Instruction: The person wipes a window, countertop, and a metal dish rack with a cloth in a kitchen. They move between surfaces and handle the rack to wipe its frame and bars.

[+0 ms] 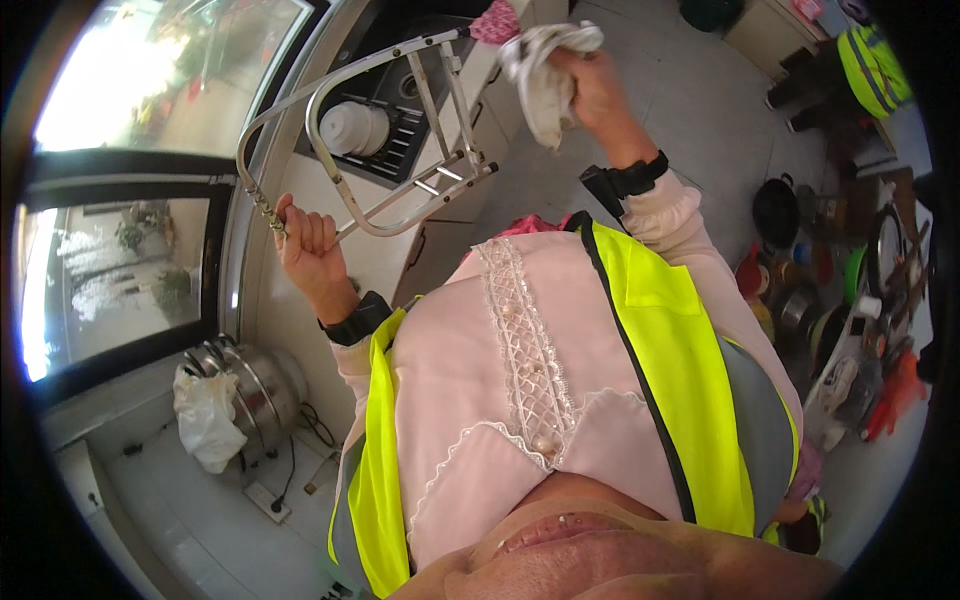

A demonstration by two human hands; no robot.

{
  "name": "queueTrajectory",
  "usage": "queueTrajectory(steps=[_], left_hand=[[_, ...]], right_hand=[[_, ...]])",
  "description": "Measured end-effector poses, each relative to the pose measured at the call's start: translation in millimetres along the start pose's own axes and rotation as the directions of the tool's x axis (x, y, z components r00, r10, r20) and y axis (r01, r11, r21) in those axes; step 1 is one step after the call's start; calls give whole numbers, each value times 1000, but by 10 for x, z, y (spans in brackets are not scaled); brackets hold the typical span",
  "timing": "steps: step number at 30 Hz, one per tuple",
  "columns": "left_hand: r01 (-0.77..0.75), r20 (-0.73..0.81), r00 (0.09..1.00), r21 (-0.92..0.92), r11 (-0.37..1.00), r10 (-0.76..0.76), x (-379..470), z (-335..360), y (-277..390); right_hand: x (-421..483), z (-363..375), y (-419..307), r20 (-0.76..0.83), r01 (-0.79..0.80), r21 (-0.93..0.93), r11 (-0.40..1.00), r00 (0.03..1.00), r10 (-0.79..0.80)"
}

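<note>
My left hand [309, 244] grips a metal tube frame [336, 180] near a coiled wire wound around its bent tube. The frame is raised and tilted in front of the counter, with rungs and a hinged section at its right side. A pink patterned piece [495, 22] shows at its far end; whether it is attached cannot be told. My right hand [596, 94] is closed around a crumpled, whitish, stained cloth [541, 71], slightly blurred, close to the pink piece. Behind the frame, white bowls [354, 129] rest upside down on a black slotted rack [401, 142].
A dark sink [375, 79] is set in the counter beside the window [127, 262]. At left stand a steel cooker [266, 401], a white plastic bag [206, 420] and a power strip [266, 501]. Pans [776, 210] crowd the right; a person in a yellow vest [874, 71] is farther off.
</note>
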State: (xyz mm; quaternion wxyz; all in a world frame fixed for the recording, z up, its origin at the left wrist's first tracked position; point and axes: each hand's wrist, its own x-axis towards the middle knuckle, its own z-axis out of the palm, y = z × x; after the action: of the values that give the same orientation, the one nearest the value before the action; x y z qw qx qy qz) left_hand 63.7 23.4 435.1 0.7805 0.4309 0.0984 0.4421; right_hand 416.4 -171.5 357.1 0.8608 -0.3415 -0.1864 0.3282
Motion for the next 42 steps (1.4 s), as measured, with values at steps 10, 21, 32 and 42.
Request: queueTrajectory(steps=[10,21,32,42], left_hand=[[-120,-209,967,116,986,143,-247,-474,393],[-82,-251,965,-14,997,76,-314,-1044,839],[-205,-435,880,15,979,191,-386,-1300,989],[-237,-748,626,85,968,219,-497,-770,799]], right_hand=[[238,643,855,158,-331,-351,876,901,404],[737,1972,1879,451,-140,-529,837,789,417],[1002,2486,2103,544,-140,-554,821,685,484],[1413,2418,2972,728,-661,-347,665,257,636]])
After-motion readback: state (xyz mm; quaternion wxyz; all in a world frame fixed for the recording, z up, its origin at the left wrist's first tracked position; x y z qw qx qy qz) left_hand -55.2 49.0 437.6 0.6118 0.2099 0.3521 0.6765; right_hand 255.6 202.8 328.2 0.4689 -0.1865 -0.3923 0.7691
